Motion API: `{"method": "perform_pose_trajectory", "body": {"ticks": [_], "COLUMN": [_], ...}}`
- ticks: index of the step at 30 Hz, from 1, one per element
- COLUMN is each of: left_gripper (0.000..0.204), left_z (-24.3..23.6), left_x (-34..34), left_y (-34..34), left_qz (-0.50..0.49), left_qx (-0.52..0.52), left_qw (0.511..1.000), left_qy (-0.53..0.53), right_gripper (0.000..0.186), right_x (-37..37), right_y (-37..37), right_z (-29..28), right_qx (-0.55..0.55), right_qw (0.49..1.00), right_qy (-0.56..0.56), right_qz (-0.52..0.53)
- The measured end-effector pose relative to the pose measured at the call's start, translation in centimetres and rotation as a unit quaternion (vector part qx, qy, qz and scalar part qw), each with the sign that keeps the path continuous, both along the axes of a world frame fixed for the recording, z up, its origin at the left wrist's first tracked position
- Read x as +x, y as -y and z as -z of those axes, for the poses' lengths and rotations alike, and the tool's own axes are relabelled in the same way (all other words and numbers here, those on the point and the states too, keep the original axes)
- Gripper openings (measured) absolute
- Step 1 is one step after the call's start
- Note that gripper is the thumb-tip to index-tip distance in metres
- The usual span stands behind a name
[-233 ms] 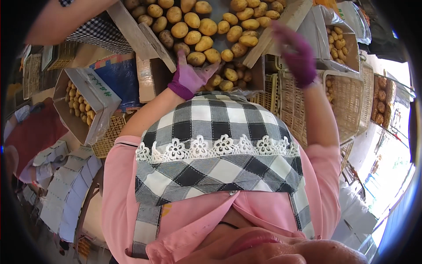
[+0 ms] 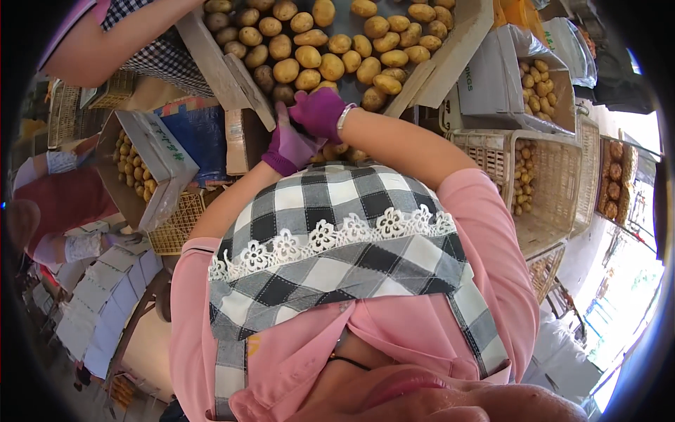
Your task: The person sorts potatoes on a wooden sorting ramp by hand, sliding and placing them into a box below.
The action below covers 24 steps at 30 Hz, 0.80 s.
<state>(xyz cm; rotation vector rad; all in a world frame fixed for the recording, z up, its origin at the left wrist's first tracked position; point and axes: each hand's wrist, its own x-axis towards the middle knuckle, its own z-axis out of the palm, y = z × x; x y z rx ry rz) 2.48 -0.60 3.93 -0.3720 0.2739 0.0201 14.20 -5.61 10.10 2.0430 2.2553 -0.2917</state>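
Potatoes (image 2: 330,67) lie spread over a sloping grey chute with wooden side boards (image 2: 436,60), close in front of me. My left hand (image 2: 292,144), in a purple glove, is at the chute's narrow lower end by the left board. Its visible fingers are stretched, partly covered by my other hand. My right hand (image 2: 322,116), also gloved in purple, reaches across to the left one. Its fingers are curled, close to potatoes; whatever they hold is hidden. Below both hands, more potatoes (image 2: 358,155) show in a box partly hidden by my apron.
Right of me stand a cardboard box of potatoes (image 2: 538,88) and pale plastic crates (image 2: 552,204). To my left, another potato carton (image 2: 169,158) rests on a yellow crate (image 2: 176,228). A co-worker's bare arm (image 2: 126,46) extends beside the chute's left board.
My right hand has swept from the right board leftward to my left hand, its fingers now curled. Several potatoes on the chute have shifted. My body has turned slightly.
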Motion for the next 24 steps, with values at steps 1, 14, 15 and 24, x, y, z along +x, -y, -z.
{"method": "perform_pose_trajectory", "body": {"ticks": [1,14,15,24], "left_gripper": [0.088,0.105,0.106,0.098], "left_z": [-2.2,0.8,0.3,-1.2], "left_x": [0.2,-1.4,-0.9,1.0], "left_y": [0.9,-0.5,-0.6,0.1], "left_qz": [0.002,0.059,0.079,0.043], "left_qx": [0.250,-0.513,-0.515,0.054], "left_qw": [0.954,0.834,0.831,0.990], "left_qy": [-0.164,0.194,0.198,-0.124], "right_gripper": [0.034,0.033,0.040,0.050], "right_x": [0.6,15.3,12.6,10.5], "right_y": [0.8,4.7,3.1,0.3], "right_z": [-1.7,-10.6,-8.7,-0.2], "right_qx": [-0.001,0.136,-0.004,0.018], "right_qw": [1.000,0.975,0.985,0.973], "right_qy": [-0.001,-0.065,-0.047,-0.011], "right_qz": [-0.001,0.164,0.163,0.230]}}
